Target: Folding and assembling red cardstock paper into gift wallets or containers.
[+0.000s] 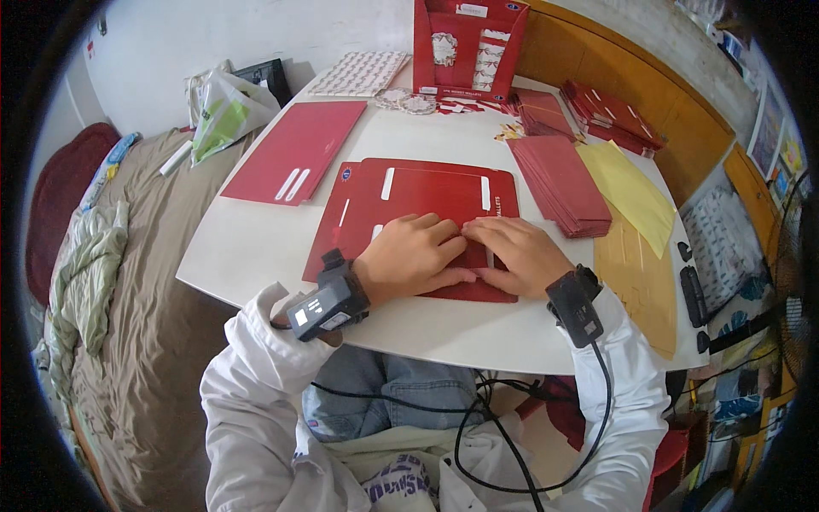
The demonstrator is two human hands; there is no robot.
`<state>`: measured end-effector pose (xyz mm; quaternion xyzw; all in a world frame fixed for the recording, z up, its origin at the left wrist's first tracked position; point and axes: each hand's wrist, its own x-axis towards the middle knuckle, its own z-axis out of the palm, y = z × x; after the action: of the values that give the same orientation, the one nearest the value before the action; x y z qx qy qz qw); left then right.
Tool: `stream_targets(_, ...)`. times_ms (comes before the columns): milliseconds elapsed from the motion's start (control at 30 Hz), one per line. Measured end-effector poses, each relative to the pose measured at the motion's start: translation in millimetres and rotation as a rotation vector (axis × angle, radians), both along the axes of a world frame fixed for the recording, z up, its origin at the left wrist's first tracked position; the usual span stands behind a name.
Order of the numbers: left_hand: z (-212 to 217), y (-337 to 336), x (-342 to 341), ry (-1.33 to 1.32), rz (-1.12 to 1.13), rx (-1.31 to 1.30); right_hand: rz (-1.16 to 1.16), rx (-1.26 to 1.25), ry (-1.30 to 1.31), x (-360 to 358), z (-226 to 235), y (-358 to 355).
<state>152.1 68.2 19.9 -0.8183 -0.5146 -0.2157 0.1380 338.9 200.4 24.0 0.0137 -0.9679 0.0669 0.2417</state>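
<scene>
A glossy red card folder (426,177) with white slots lies flat before me, over another red card sheet (343,205) that sticks out at its left. Both hands rest on the folder's lower middle, fingertips meeting and thumbs nearly touching. My left hand (416,250) has its fingers bent and pressed together on the card. My right hand (518,252) comes in from the other side, its fingers bent down against the same folder. Between the fingers the card's surface is partly hidden, and a small separate piece there cannot be made out.
A lone red card (294,154) lies on the white table (239,247) at left. Red envelopes (559,183), a yellow sheet (627,192) and a tan sheet (636,290) lie at right. An upright red display box (469,51) stands behind. Black cables (503,427) hang over my lap.
</scene>
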Motion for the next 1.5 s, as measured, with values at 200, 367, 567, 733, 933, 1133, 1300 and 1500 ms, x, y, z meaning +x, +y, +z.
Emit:
stream_targets(200,10.6,-22.4,-26.8,-0.105,-0.018,-0.148,0.046,0.045,-0.038,6.2,1.6,8.4)
stream_targets(367,8.3,-38.6,-61.6,-0.106,-0.015,-0.225,-0.020,-0.073,-0.108,3.8,7.3,2.2)
stream_targets(567,9.0,-30.9,-53.6,-0.029,-0.011,-0.210,-0.063,-0.051,-0.050,-4.9,9.6,-11.9)
stream_targets(733,2.5,-23.5,-58.7,-0.101,-0.065,-0.166,-0.058,-0.203,-0.019,-7.2,-1.7,-1.7)
stream_targets(933,8.2,-28.5,-44.3,-0.472,0.131,-0.208,-0.157,-0.492,0.071,-9.0,-6.2,1.7)
stream_targets(1133,8.5,-25.6,-42.6,-0.616,0.164,-0.205,-0.176,-0.499,0.178,-12.1,-10.0,1.9)
stream_targets(1300,-0.2,-22.9,-51.8,-0.432,0.089,-0.231,-0.177,-0.177,0.194,-15.8,-9.7,-1.4)
stream_targets(1500,-8.5,-18.7,-50.8,-0.479,0.134,-0.178,-0.226,0.176,0.292,-17.8,-8.5,-2.7)
